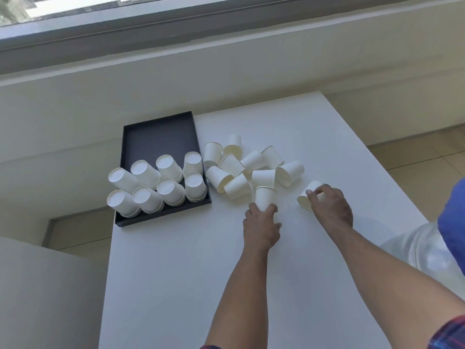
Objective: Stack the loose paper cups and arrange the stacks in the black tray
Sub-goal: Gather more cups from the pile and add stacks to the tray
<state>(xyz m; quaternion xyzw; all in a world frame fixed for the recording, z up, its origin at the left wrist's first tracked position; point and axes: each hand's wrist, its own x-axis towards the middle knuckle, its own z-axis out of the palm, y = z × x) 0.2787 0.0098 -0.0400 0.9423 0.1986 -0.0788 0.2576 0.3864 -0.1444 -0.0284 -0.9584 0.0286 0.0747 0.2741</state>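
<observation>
White surface (pixel 327 137) runs away toward a pale wall under a window (pixel 125 23). At its far left sits the black tray (pixel 156 137), eight upside-down cup stacks (pixel 161 182) crowded in its near half. Just right of it lies a heap of loose paper cups (pixel 251 165), most tipped over. The left hand (pixel 261 222) has its fingers curled round the base of an upright cup (pixel 265 197) at the heap's near edge. The right hand (pixel 332 205) pinches a tipped cup (pixel 305 200), partly hiding it. A clear, blurred object (pixel 427 248) and blue fabric (pixel 453 217) are cut off at the right.
</observation>
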